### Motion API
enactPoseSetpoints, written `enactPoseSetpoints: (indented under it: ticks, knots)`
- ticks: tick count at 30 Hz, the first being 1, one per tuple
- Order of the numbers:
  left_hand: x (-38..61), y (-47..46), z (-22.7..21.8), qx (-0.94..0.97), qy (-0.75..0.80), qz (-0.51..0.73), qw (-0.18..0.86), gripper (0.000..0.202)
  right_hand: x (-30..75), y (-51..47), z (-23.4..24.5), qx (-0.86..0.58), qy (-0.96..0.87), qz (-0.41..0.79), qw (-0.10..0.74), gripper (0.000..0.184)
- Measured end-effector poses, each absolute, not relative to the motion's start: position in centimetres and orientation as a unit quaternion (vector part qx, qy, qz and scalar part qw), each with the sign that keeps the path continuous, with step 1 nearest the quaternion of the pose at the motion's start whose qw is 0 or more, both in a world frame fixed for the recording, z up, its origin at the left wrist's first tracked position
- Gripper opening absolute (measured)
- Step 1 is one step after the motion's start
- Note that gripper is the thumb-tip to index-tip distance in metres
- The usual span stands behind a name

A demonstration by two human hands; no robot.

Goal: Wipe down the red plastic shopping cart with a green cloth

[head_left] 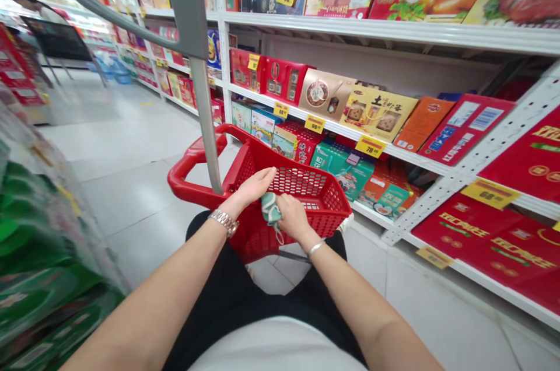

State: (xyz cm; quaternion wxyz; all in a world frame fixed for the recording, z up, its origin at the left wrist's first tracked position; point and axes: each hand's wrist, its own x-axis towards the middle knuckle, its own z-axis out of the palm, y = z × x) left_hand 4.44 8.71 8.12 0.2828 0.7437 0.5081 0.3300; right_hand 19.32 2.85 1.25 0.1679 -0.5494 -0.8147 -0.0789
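Observation:
A red plastic shopping basket [315, 184] on wheels stands on the floor in front of me, with its grey pull handle [205, 97] rising up past the camera. My left hand [254, 187] lies with fingers stretched out over the basket's near rim, touching a small teal and white cloth-like item [270, 207]. My right hand [292, 216] is closed on that same item just at the rim. A metal watch is on my left wrist, a thin bracelet on my right.
Shelves [394, 32] of red, yellow and green gift boxes with yellow price tags [370, 146] run along the right. Green packages [39, 277] are stacked at the left. A tiled aisle stretches ahead, with a person [26, 0] far back left.

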Motion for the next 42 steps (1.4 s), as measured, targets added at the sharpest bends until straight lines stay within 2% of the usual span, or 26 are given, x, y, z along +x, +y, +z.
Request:
enactPoseSetpoints:
  ticks: [8,13,16,19,22,28,33,38,42]
  knots:
    - [4.1,8.7,8.5,0.753,0.509,0.306,0.285,0.059,34.3,0.8,-1.0,-0.643,-0.748,-0.089,0.137,0.014]
    - [3.4,9.6,9.1,0.757,0.515,0.321,0.243,0.052,38.3,-0.3,-1.8,-0.669,-0.723,-0.089,0.146,0.017]
    - [3.4,9.5,9.0,0.749,0.527,0.347,0.199,0.047,37.3,-0.7,-2.5,-0.681,-0.708,-0.097,0.156,0.02]
    - [4.3,8.4,7.4,0.769,0.53,0.339,0.111,0.041,34.8,-1.5,-2.9,-0.706,-0.68,-0.116,0.16,0.017]
    - [6.2,6.9,4.8,0.8,0.516,0.302,0.053,0.045,31.7,-2.8,-2.7,-0.731,-0.655,-0.131,0.14,0.011]
    - [9.0,5.7,1.9,0.815,0.493,0.292,0.088,0.054,24.0,-3.3,-0.7,-0.722,-0.671,-0.13,0.112,0.014]
    - [7.5,5.7,1.7,0.828,0.491,0.259,0.077,0.05,19.3,-2.1,1.4,-0.68,-0.725,-0.047,0.095,0.012]
    - [4.4,6.6,2.1,0.835,0.494,0.227,0.084,0.052,19.9,-4.8,1.7,-0.653,-0.754,0.037,0.067,0.015]
    - [2.7,7.7,2.6,0.822,0.513,0.222,0.112,0.047,22.5,-8.8,0.8,-0.58,-0.805,0.1,0.075,0.007]
